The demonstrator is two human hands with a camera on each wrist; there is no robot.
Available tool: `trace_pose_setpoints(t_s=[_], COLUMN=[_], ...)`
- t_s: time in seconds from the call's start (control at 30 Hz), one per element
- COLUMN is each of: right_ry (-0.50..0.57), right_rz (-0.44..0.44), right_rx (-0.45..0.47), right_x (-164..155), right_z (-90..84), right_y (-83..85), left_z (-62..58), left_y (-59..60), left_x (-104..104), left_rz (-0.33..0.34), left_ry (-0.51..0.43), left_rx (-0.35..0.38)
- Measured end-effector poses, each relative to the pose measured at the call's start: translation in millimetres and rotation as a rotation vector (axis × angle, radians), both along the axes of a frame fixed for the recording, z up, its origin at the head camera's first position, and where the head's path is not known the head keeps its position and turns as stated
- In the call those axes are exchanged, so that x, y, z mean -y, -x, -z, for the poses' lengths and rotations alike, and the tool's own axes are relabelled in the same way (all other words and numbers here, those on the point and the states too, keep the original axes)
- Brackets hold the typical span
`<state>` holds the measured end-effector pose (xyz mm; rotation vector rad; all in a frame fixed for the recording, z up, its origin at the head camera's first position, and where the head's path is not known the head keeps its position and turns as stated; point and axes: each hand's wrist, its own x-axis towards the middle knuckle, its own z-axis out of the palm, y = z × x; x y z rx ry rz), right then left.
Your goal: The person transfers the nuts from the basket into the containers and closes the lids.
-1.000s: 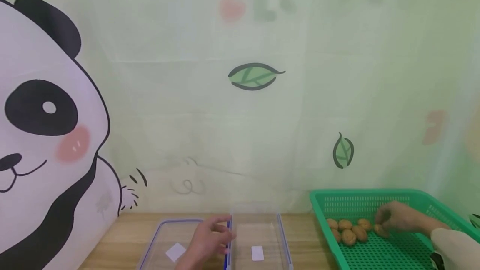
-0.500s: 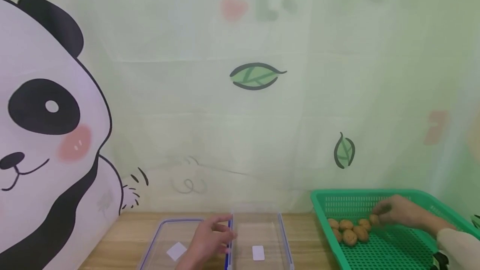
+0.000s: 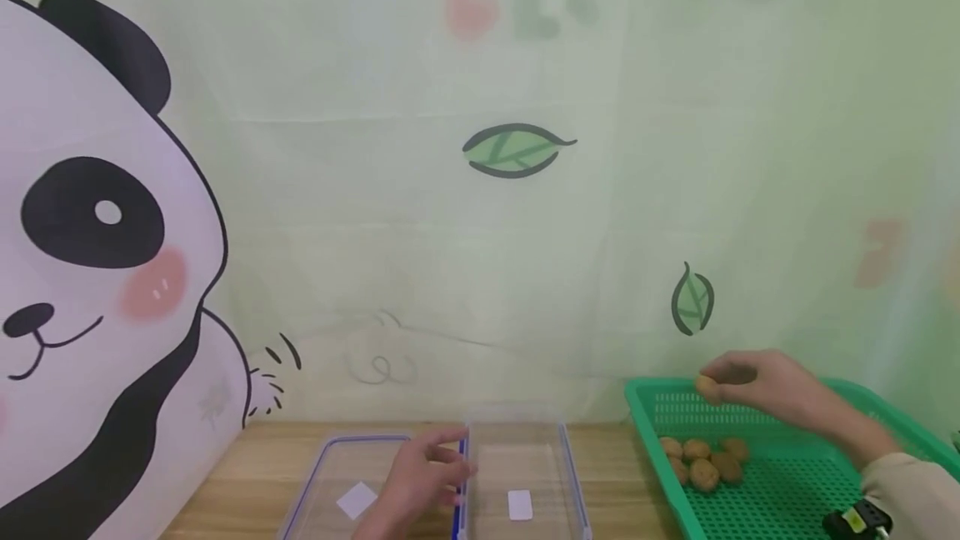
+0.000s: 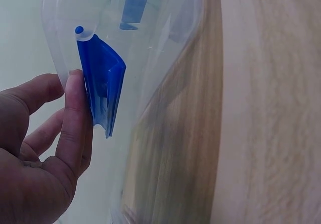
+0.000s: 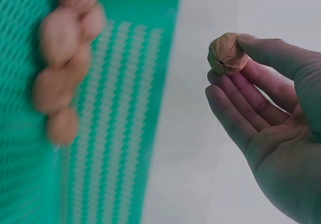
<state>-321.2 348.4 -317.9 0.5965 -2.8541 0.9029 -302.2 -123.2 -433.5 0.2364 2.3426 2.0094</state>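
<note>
We are resting our left hand [image 3: 416, 482] against the blue clip [image 4: 105, 86] of the clear container [image 3: 517, 473], fingers loosely extended, touching but not gripping; its lid [image 3: 348, 482] is lying just beside it on the wooden table [image 3: 232, 482]. Further right, our right hand [image 3: 765, 386] is pinching 1 walnut [image 3: 707, 388] between thumb and fingertips, above the green basket's [image 3: 795, 498] far rim, where 5 walnuts [image 3: 703, 461] are lying clustered.

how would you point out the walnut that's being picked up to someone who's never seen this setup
Find the green plastic mesh basket at the table's right end. Above its far left corner, the right hand pinches one tan wrinkled walnut. It alone is in the air; the other walnuts lie clustered on the basket floor.
</note>
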Motion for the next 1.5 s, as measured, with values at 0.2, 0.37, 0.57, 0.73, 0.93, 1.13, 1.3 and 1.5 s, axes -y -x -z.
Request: trace_pose_setpoints(t_s=[0.2,0.37,0.57,0.73,0.93,1.13,1.3,1.5], right_ry=[0.036,0.111,0.209,0.266,0.357,0.438,0.524,0.572], right_rz=[0.023,0.043,0.086,0.1,0.06,0.036,-0.017,-0.071], right_rx=[-0.074,-0.087,-0.097,-0.106,-0.089,-0.056,-0.011,0.018], right_x=[30.8,50.1,68.8,86.7,110.7,131.2,146.5,160.1], right_z=[-17.9,-26.9,-29.6,-28.8,-24.2,-18.2,-8.4,1.5], right_y=[-15.8,-28.3,-40.8,-50.7,-58.2,-62.5,-60.3,-57.7], left_z=[0.4,-1.0,1.0,1.2,1.1,-0.3,0.8,1.0], left_y=[-0.1,0.7,0.4,1.2,0.3,3.9,6.0,4.8], left_x=[-2.7,-3.5,-3.1,-3.7,-3.2,-3.5,-4.1,-3.9], left_rz=[0.001,-0.005,0.01,-0.01,-0.037,-0.043,-0.042,-0.057], left_ry=[0.0,0.005,-0.011,-0.002,0.001,0.006,-0.002,-0.001], left_rx=[0.002,0.015,-0.008,-0.003,0.002,0.048,0.042,0.047])
